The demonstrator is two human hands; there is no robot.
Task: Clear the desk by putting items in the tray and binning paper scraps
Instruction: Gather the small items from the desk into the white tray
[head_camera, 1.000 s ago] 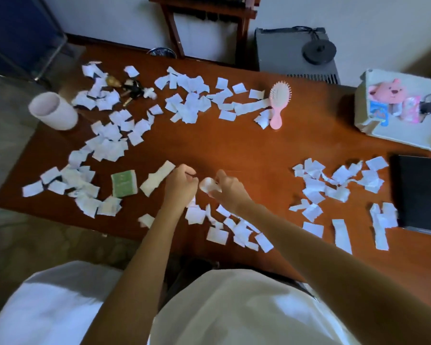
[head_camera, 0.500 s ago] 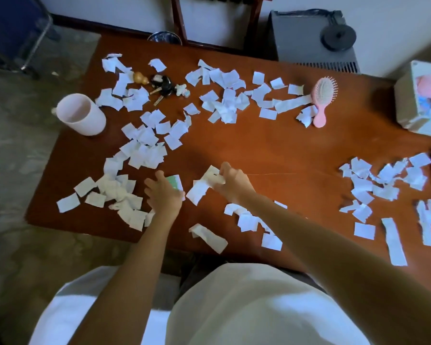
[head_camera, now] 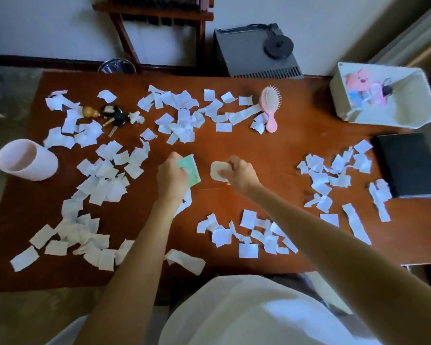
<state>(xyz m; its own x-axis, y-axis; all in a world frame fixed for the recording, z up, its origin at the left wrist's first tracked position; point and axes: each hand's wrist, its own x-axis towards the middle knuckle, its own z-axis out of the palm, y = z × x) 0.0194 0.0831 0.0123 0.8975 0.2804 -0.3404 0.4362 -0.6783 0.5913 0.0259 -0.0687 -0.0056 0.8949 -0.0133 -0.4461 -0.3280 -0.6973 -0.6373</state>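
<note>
A grey vented box (head_camera: 246, 56) stands beside a wooden rack (head_camera: 159, 15).

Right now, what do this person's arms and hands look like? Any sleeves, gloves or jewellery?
Both arms are bare along all that shows, with no sleeve on either forearm. The left hand and right hand wear no gloves, and no watch, bracelet or ring is visible. The only clothing in view is a white garment at the bottom of the picture.

Green packet (head_camera: 191, 170) now in left hand (head_camera: 171, 177)
</note>
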